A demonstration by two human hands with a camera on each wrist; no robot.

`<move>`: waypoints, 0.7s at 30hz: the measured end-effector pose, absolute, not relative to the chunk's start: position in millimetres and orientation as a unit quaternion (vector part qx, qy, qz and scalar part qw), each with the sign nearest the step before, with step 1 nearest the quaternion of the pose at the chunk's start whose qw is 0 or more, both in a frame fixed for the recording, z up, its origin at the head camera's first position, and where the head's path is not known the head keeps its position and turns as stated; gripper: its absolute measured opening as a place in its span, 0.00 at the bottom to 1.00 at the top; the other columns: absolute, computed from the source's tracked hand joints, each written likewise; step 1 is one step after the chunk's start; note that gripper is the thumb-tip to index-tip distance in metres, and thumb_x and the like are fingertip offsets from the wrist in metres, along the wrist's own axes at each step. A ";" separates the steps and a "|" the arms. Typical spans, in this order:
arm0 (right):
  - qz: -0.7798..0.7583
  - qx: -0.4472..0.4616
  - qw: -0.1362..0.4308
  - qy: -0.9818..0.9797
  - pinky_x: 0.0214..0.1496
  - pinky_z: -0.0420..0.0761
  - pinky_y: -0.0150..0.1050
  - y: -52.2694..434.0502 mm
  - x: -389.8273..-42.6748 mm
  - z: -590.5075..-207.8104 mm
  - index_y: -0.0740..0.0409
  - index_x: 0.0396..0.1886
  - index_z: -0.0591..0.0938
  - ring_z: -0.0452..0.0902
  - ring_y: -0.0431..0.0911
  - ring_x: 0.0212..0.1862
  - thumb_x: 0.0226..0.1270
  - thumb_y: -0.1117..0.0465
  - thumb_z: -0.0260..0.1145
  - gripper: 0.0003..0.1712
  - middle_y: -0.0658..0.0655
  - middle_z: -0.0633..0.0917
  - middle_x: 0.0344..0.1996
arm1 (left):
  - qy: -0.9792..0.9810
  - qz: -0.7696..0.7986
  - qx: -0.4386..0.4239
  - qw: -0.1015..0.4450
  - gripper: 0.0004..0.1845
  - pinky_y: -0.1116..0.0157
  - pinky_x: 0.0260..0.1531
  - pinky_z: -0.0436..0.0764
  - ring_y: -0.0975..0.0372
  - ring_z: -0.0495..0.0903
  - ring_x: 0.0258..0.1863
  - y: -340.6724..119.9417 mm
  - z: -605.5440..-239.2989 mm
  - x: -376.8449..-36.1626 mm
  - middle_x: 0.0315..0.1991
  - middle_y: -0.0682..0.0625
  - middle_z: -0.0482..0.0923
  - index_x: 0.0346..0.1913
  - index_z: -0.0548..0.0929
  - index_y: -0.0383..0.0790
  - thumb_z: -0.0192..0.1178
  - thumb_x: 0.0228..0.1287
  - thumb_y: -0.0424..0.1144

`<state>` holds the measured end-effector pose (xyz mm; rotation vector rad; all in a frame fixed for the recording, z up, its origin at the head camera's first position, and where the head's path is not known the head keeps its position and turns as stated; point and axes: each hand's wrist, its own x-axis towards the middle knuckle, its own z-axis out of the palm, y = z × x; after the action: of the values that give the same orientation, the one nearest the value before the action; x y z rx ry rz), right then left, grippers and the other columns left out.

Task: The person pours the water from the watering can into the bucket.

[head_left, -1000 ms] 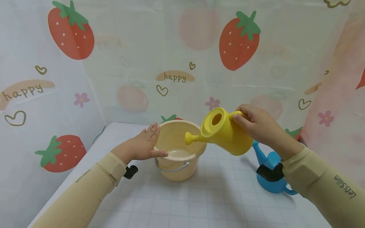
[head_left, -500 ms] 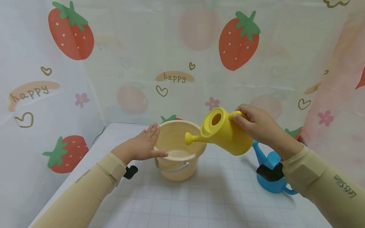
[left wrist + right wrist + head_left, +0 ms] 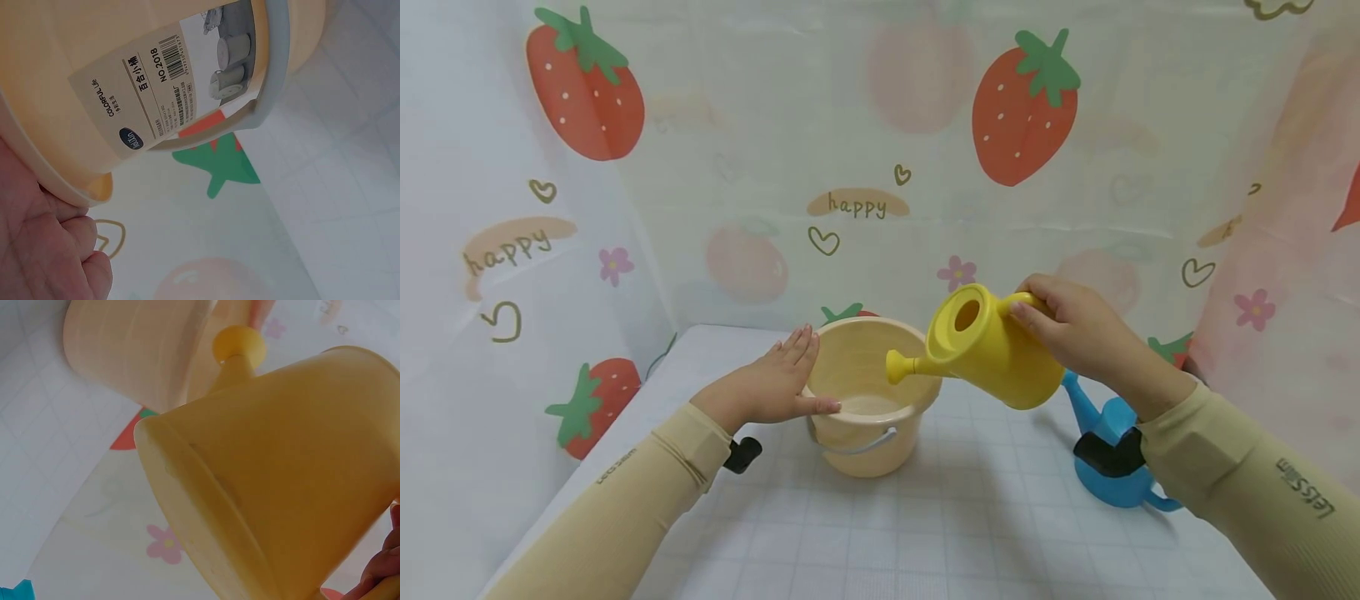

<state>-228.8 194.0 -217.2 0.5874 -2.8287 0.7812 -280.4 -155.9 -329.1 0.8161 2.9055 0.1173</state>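
My right hand [image 3: 1078, 333] grips the handle of a yellow watering can [image 3: 1000, 350], tilted with its spout toward the left. The rose of the spout hangs over the opening of a peach-coloured bucket [image 3: 872, 446]. On the bucket's left rim rests my left hand [image 3: 767, 383], its fingers straight along the far side and the thumb on the near rim. A printed label [image 3: 150, 87] shows on the bucket's wall in the left wrist view, beside the pale grey handle [image 3: 275, 69]. No water stream shows at the spout.
A blue watering can [image 3: 1116, 467] stands on the table at the right, partly behind my right wrist and its black wrist camera [image 3: 1108, 454]. The table [image 3: 850, 542] has a white checked cover. A strawberry-print curtain [image 3: 760, 125] hangs behind and at both sides.
Both hands, the yellow watering can and the bucket hold nearly still. The printed curtain at the left shifts to the right.
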 end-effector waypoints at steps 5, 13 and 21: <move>0.261 0.196 0.071 -0.943 0.39 0.76 0.43 194.3 -229.5 -218.1 0.58 0.41 0.76 0.72 0.50 0.36 0.70 0.50 0.52 0.15 0.56 0.79 0.34 | 0.960 0.041 0.269 0.061 0.61 0.50 0.67 0.42 0.49 0.32 0.70 -155.9 -329.1 -279.7 0.71 0.36 0.29 0.70 0.38 0.28 0.38 0.51 0.77; 0.260 0.195 0.071 -0.943 0.40 0.76 0.43 193.3 -228.2 -216.9 0.57 0.41 0.76 0.72 0.50 0.36 0.70 0.50 0.52 0.15 0.56 0.79 0.33 | 0.960 0.039 0.269 0.063 0.62 0.50 0.67 0.42 0.48 0.33 0.70 -156.9 -329.2 -280.1 0.71 0.36 0.29 0.70 0.37 0.28 0.35 0.49 0.79; 0.258 0.195 0.068 -0.944 0.40 0.77 0.45 191.7 -228.1 -216.0 0.58 0.42 0.76 0.72 0.50 0.37 0.69 0.49 0.53 0.17 0.56 0.79 0.35 | 0.960 0.038 0.268 0.066 0.62 0.51 0.67 0.42 0.49 0.32 0.70 -156.8 -330.6 -281.5 0.71 0.37 0.28 0.70 0.37 0.29 0.35 0.49 0.79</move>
<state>-228.1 191.7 -216.0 0.5875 -2.8437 0.7780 -281.5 -156.8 -330.6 0.8077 2.8969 0.1143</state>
